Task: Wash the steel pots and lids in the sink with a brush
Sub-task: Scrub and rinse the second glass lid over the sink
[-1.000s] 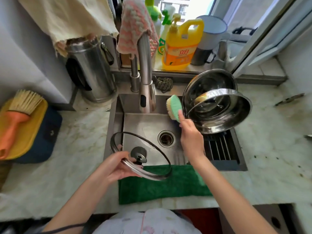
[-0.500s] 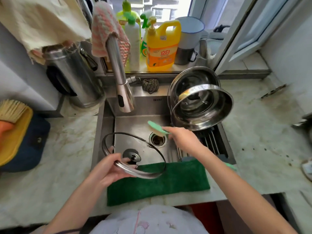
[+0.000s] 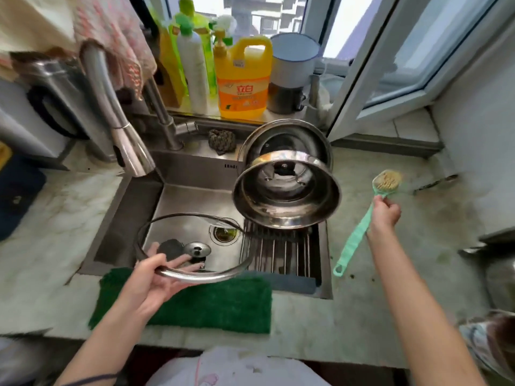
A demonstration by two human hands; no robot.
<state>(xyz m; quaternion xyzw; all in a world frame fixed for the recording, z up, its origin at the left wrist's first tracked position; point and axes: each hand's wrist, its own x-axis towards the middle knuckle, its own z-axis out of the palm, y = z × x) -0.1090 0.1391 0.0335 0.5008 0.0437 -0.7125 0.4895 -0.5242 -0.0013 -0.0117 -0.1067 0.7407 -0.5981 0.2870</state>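
Fingers point(image 3: 178, 263) gripping glass lid point(image 3: 192, 243), brush point(image 3: 359, 227) raised

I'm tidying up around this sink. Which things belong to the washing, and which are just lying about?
In use: glass lid in left hand; brush in right hand; steel pots; sink.
Lying about: kettle, mug, green cloth.

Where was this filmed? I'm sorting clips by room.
Most likely a home kitchen: a steel sink with a pull-down tap set in a marble-look counter, dish soap bottles on the windowsill, and pots draining on a rack.
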